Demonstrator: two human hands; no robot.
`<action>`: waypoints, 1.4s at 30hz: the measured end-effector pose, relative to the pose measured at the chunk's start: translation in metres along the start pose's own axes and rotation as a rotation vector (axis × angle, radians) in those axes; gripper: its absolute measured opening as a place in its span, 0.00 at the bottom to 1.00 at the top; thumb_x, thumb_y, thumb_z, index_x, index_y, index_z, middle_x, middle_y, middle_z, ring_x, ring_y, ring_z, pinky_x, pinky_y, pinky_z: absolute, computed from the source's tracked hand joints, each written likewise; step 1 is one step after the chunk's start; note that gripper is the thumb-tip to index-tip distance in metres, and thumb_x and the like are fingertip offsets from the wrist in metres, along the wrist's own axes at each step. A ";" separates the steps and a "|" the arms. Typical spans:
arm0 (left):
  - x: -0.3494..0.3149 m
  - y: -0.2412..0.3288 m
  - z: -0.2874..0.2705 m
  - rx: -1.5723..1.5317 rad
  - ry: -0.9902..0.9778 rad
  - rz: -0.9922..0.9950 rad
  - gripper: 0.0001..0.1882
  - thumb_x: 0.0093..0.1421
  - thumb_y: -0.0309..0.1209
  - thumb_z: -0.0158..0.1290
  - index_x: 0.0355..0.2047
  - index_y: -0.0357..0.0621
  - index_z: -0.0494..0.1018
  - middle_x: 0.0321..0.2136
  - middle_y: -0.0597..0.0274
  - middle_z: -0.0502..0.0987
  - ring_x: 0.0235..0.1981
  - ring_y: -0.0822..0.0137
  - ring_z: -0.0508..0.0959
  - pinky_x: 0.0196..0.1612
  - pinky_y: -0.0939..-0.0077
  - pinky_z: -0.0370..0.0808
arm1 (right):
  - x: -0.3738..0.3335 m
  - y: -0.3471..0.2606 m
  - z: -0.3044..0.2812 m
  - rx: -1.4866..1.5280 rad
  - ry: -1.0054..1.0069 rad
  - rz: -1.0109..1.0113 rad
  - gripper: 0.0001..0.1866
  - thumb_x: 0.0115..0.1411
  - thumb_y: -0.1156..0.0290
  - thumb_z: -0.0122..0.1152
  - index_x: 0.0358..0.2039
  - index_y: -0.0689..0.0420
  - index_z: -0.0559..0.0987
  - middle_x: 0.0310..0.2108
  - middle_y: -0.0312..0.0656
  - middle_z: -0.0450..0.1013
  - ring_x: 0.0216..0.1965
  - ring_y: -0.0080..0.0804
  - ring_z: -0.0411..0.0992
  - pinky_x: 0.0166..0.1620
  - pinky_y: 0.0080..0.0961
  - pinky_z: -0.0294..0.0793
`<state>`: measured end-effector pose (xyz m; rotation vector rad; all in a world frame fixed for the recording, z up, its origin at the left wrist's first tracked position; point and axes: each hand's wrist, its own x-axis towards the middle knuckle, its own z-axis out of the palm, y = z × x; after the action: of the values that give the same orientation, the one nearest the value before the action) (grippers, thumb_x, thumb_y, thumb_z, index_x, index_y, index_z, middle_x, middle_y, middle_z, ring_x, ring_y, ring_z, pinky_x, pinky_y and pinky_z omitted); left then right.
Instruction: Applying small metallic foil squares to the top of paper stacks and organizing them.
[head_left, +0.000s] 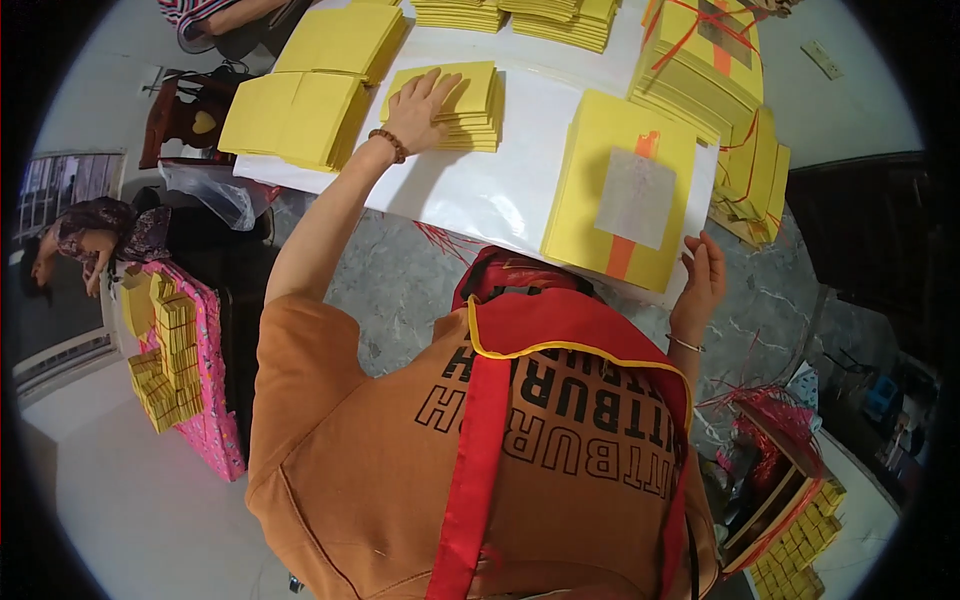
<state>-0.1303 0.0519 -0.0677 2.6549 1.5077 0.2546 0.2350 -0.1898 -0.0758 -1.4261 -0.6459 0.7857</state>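
My left hand (415, 112) lies with fingers spread on top of a small stack of yellow paper packets (475, 105), a beaded bracelet round its wrist. The packets sit on the white-covered table (455, 190) in front of me. My right hand (702, 275) is at the table's right edge, fingers loosely bent and apart, close beside a large yellow paper stack (575, 170). I see nothing held in it. On that stack lie a whitish rectangular sheet (635, 198) and an orange strip (620, 258) running beneath it.
More yellow stacks (300, 110) stand on the left and far sides. Bundles tied with red string (690, 75) are at the far right. One person's striped sleeve (190, 12) shows at the upper left; another person (105, 225) is farther left, near yellow bundles on pink cloth (215, 400).
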 end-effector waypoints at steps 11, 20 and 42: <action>-0.060 0.186 -0.010 -0.508 0.038 0.652 0.21 0.50 0.33 0.55 0.46 0.42 0.69 0.43 0.55 0.69 0.45 0.57 0.67 0.45 0.64 0.63 | 0.002 0.004 0.010 -0.200 -0.239 -0.113 0.07 0.58 0.72 0.55 0.33 0.62 0.77 0.37 0.38 0.73 0.41 0.26 0.69 0.47 0.21 0.65; -0.042 0.191 -0.010 -0.582 0.009 0.735 0.09 0.53 0.31 0.53 0.31 0.39 0.73 0.24 0.58 0.72 0.30 0.60 0.72 0.34 0.70 0.71 | 0.001 0.003 0.008 -0.094 -0.227 0.011 0.10 0.59 0.70 0.51 0.31 0.63 0.77 0.37 0.41 0.73 0.45 0.28 0.68 0.49 0.22 0.64; -0.013 0.189 -0.019 -1.049 -0.616 0.083 0.06 0.50 0.28 0.51 0.24 0.37 0.75 0.16 0.64 0.73 0.19 0.76 0.69 0.24 0.80 0.66 | 0.011 0.004 0.001 -0.265 -0.320 -0.184 0.18 0.63 0.65 0.34 0.37 0.58 0.75 0.42 0.46 0.73 0.53 0.35 0.65 0.54 0.27 0.60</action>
<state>0.0193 -0.0564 -0.0224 1.7032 0.7360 0.1429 0.2401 -0.1806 -0.0806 -1.4641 -1.1471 0.8103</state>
